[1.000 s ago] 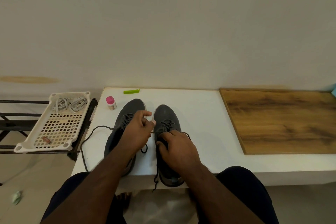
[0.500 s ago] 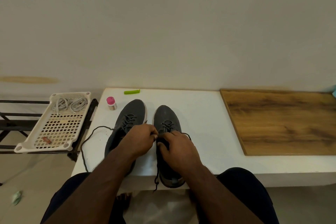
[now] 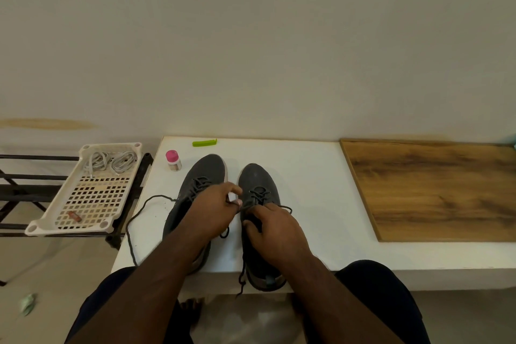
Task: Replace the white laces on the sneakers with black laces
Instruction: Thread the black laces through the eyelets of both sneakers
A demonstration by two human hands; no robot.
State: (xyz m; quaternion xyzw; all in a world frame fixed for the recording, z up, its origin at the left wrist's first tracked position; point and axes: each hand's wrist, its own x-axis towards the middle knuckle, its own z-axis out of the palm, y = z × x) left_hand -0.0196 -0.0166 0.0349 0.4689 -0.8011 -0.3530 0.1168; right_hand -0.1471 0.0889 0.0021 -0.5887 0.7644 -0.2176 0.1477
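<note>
While the left hand (image 3: 212, 212) reaches across the left sneaker (image 3: 195, 204) with its fingers curled, its thumb and fingertips pinch a strand of black lace (image 3: 252, 202) at the gap between the two shoes. The right hand (image 3: 275, 232) lies on the right sneaker (image 3: 258, 184), fingers bent down over the tongue and gripping the shoe — whether it also pinches the lace under its fingers I cannot tell. The two hands sit close together, nearly touching at the fingertips.

Both dark grey sneakers stand side by side on the white table (image 3: 307, 176), toes pointing away from the person, heels near the front edge. The right shoe is threaded with black lace ahead of the hands, and a loose end (image 3: 242, 279) hangs off the table edge below the right wrist. To the left of the left hand, another black lace (image 3: 134, 220) runs out from the left sneaker in a wide loop over the tabletop.

Beyond the left hand stand a small bottle with a pink cap (image 3: 173, 160) and, farther still, a green clip (image 3: 204, 143) near the wall. Well to the left, a perforated white tray (image 3: 83, 195) rests on a dark rack (image 3: 33, 176) — the white laces (image 3: 111, 162) lie coiled at its far end. To the right of the hands, a wooden board (image 3: 435, 190) lies flat on the table.
</note>
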